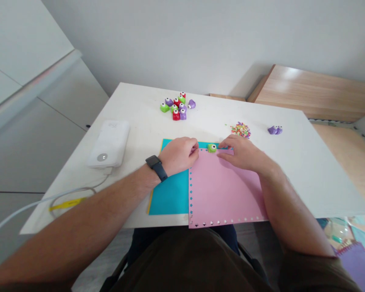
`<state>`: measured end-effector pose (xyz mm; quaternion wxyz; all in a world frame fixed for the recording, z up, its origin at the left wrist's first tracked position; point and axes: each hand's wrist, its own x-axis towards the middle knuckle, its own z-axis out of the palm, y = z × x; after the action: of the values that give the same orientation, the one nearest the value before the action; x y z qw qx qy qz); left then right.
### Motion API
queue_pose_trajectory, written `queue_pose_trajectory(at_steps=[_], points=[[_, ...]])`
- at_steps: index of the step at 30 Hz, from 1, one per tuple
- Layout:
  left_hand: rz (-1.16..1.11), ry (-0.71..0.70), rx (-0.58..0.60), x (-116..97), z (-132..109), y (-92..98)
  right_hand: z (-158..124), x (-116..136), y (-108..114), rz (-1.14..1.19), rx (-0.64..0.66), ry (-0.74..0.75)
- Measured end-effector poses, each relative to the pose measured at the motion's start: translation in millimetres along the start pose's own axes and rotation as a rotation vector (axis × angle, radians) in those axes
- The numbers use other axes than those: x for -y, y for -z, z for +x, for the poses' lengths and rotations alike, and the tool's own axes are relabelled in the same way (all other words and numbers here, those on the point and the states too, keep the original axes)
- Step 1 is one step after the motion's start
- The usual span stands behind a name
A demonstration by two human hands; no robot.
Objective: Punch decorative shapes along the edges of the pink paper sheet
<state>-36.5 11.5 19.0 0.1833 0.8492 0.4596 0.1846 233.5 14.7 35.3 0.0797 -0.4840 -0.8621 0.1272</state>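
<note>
Two bare hands are apart at the top edge of the pink paper (225, 186), in the middle of the frame. A little green punch (212, 148) sits on that edge between them, nearer the right hand (241, 152). It's stubby, so I can't tell its long way. The paper's top edge runs left to right. The right thumb and fingers are spread, just beside the punch. The left hand (179, 155) is curled over the top left corner; I can't tell if it pinches. Blue paper (168, 196) lies underneath. Paper bits (241, 129) lie behind the right hand. More punches (176, 115) sit higher up.
</note>
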Motion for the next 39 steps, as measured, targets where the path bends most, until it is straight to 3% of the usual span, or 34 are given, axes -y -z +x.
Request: queue_pose_trajectory(at_steps=[18,33,39], points=[[0.007,-0.010,0.003,2.4,0.1,-2.5,6.8,0.0,-12.6,-0.021,-0.042,-0.041],[0.026,0.010,0.025,3.0,0.5,-2.2,25.1,6.4,-5.9,-0.248,0.116,-0.017],[0.037,0.020,0.020,4.3,1.4,-1.7,28.1,12.5,-0.6,-0.277,0.153,-0.077]])
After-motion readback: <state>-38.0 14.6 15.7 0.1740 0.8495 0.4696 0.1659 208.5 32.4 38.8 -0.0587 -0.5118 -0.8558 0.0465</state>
